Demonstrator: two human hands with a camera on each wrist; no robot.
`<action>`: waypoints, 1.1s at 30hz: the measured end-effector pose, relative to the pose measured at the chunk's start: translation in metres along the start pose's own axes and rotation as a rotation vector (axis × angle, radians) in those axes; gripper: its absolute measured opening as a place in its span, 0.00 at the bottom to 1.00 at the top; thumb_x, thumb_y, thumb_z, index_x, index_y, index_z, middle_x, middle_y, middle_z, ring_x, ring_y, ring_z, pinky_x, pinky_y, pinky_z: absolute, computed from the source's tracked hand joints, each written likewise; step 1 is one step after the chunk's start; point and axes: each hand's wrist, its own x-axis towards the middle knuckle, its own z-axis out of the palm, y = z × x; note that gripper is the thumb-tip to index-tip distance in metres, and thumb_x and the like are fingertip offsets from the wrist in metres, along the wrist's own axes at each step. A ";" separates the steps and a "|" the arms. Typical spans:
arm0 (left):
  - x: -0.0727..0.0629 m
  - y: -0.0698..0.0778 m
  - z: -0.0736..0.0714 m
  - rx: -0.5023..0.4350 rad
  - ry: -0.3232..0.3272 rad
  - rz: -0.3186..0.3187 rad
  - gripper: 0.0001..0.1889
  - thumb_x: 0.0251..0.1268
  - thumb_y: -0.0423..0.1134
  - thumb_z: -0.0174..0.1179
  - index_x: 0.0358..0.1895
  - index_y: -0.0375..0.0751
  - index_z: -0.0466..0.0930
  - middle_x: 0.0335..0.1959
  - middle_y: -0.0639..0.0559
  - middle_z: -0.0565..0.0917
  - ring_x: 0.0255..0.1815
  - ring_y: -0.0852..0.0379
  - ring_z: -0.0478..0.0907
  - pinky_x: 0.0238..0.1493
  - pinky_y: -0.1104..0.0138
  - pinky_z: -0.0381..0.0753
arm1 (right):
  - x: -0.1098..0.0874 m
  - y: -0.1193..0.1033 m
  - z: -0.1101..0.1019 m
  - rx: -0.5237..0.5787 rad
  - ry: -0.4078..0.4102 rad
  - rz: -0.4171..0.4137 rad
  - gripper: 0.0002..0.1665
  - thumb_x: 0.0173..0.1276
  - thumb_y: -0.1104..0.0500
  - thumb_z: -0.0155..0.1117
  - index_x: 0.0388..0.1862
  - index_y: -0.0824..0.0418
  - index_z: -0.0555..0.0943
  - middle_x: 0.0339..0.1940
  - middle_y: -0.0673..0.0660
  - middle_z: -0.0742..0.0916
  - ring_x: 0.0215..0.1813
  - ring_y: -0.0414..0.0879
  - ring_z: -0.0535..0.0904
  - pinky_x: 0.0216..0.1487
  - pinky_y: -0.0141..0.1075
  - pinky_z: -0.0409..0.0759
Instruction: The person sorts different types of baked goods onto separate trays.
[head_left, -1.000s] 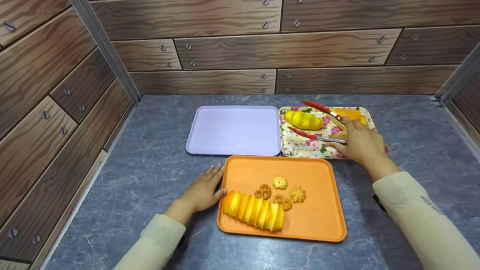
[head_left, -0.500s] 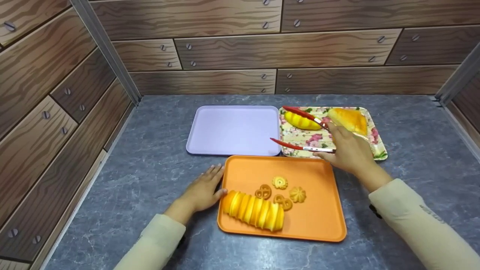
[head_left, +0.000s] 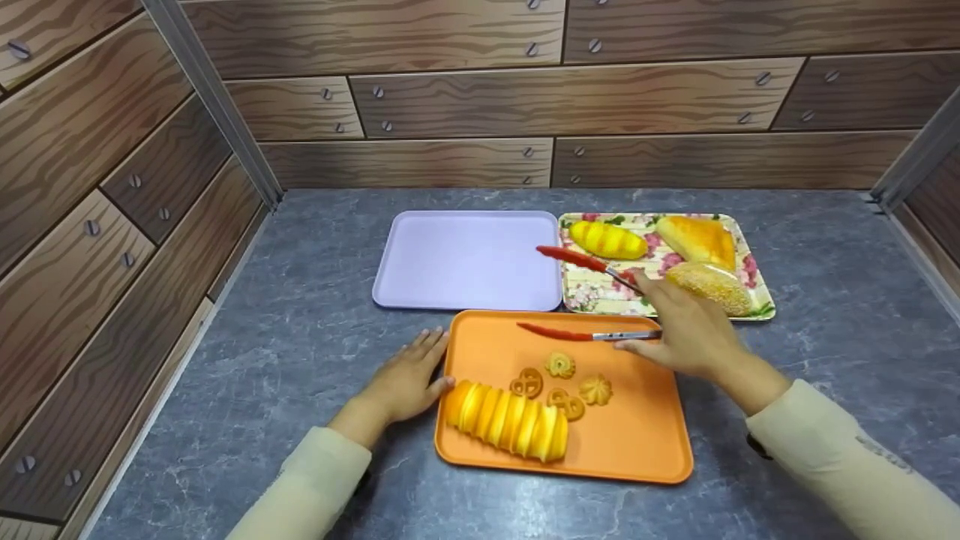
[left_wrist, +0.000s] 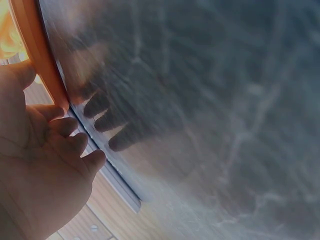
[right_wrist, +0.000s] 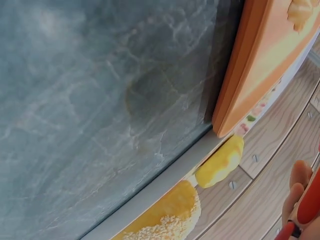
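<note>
Gripping red-tipped tongs (head_left: pixel 577 259) with the right hand (head_left: pixel 690 326), and their arms are spread pretty wide: one tip's over the orange tray (head_left: pixel 637 442), the other over the purple tray (head_left: pixel 465 259). Left hand (head_left: pixel 397 382) is holding nothing, fingers basically straight, touching the orange tray's left edge. Ribbed loaf (head_left: pixel 506 421) sits on that tray, sesame bun (head_left: pixel 709 289) on the floral tray (head_left: pixel 592 296) behind it

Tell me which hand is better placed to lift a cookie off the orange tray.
Right, probably: the right hand holds the tongs, spread open, one red tip over the orange tray near the cookies. The left hand rests at the tray's left edge without a tool.
</note>
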 end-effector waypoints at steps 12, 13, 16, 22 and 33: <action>0.000 0.000 0.000 -0.004 0.006 -0.001 0.35 0.73 0.52 0.48 0.74 0.37 0.52 0.74 0.42 0.54 0.74 0.44 0.48 0.70 0.50 0.51 | -0.021 -0.024 0.002 0.006 -0.059 -0.144 0.56 0.52 0.27 0.64 0.70 0.63 0.66 0.53 0.61 0.82 0.45 0.57 0.81 0.35 0.51 0.80; 0.000 0.000 0.000 -0.002 0.005 -0.002 0.35 0.73 0.52 0.48 0.75 0.37 0.52 0.74 0.42 0.54 0.74 0.44 0.48 0.70 0.50 0.51 | -0.023 -0.027 0.003 0.013 -0.064 -0.154 0.57 0.52 0.27 0.64 0.70 0.62 0.66 0.52 0.59 0.82 0.42 0.55 0.81 0.32 0.48 0.79; 0.000 0.001 0.000 0.002 0.003 -0.006 0.35 0.73 0.52 0.47 0.75 0.37 0.52 0.74 0.42 0.54 0.74 0.44 0.48 0.70 0.50 0.51 | -0.028 -0.035 0.003 0.033 -0.090 -0.168 0.56 0.51 0.25 0.63 0.69 0.61 0.68 0.50 0.56 0.83 0.37 0.50 0.81 0.28 0.44 0.78; 0.000 0.001 0.000 -0.004 0.002 -0.004 0.35 0.73 0.52 0.48 0.75 0.37 0.51 0.74 0.41 0.55 0.74 0.44 0.48 0.70 0.50 0.51 | -0.037 -0.049 0.004 0.047 -0.141 -0.192 0.55 0.50 0.25 0.64 0.66 0.61 0.71 0.49 0.55 0.83 0.37 0.48 0.81 0.25 0.41 0.76; 0.000 0.001 0.000 -0.008 -0.005 -0.011 0.35 0.73 0.52 0.48 0.75 0.38 0.51 0.74 0.42 0.54 0.74 0.44 0.47 0.70 0.50 0.50 | -0.043 -0.059 0.006 0.025 -0.193 -0.255 0.51 0.52 0.26 0.62 0.63 0.61 0.74 0.48 0.58 0.84 0.36 0.49 0.82 0.24 0.45 0.77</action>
